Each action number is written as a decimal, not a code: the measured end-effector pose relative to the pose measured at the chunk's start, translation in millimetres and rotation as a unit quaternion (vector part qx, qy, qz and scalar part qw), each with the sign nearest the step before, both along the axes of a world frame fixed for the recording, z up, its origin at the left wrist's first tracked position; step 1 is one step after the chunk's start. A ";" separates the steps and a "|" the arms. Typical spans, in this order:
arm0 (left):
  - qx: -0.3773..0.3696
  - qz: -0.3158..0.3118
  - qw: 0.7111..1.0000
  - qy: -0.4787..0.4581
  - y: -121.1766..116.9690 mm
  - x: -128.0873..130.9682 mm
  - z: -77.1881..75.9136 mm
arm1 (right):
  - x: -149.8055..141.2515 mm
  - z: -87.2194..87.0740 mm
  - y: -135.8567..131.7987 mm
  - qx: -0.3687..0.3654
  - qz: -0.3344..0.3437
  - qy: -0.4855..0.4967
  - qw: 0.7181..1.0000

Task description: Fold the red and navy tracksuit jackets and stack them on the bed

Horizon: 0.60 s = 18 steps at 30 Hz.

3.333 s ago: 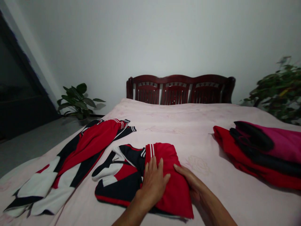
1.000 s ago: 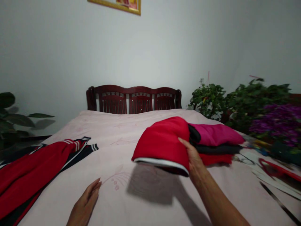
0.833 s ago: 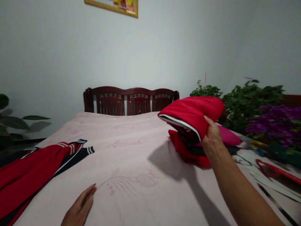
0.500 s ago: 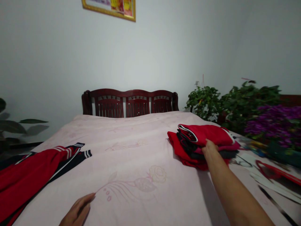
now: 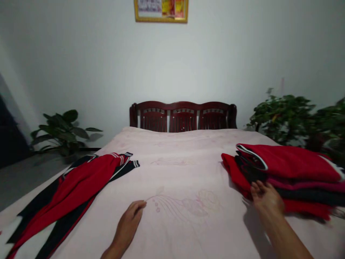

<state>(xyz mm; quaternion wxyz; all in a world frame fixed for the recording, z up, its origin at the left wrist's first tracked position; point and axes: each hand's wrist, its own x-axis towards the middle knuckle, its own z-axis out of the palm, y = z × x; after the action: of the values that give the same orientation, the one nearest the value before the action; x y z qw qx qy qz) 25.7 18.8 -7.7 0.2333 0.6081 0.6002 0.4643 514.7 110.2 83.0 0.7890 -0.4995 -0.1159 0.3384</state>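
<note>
A stack of folded clothes (image 5: 285, 172) lies on the right of the pink bedsheet (image 5: 178, 169). A red garment with white edging (image 5: 285, 162) tops it, over magenta, black and red layers. My right hand (image 5: 266, 199) rests against the stack's front edge, fingers spread, holding nothing. My left hand (image 5: 129, 223) lies flat on the sheet, touching only the sheet. Nearest to it on the left, a red, black and white track jacket (image 5: 86, 180) lies spread out with striped cuffs.
A dark wooden headboard (image 5: 183, 117) stands at the bed's far end. Leafy potted plants (image 5: 283, 118) stand beyond the right side, and another plant (image 5: 64, 131) stands on the left. A framed picture (image 5: 161, 10) hangs above. The grey floor (image 5: 27, 180) lies left of the bed.
The red garment has gone from my right hand's grip to lying flat on the stack. My right hand has let go. The view has turned, shifting the stack rightward and the headboard toward the centre.
</note>
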 end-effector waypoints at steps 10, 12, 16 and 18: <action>0.052 0.230 0.952 0.195 2.8 -56.2 10.0 | -146.3 -73.0 -21.6 -0.059 0.243 -0.226 0.942; 0.006 0.332 0.894 0.299 -4.1 -92.7 24.9 | -144.4 -76.3 -21.4 -0.075 0.261 -0.281 0.920; -0.148 0.445 0.780 0.413 -27.7 -165.5 47.5 | -135.1 -85.1 -16.4 -0.088 0.279 -0.303 0.907; -0.202 0.446 0.754 0.437 -38.7 -191.6 51.2 | -133.7 -90.4 -13.1 -0.094 0.282 -0.325 0.898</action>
<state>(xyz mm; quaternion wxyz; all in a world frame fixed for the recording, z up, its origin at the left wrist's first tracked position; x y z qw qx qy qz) -165.9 -19.9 43.5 -0.1706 0.3469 0.9198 0.0674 380.9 97.0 -7.4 0.5288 -0.5997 -0.4695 0.3746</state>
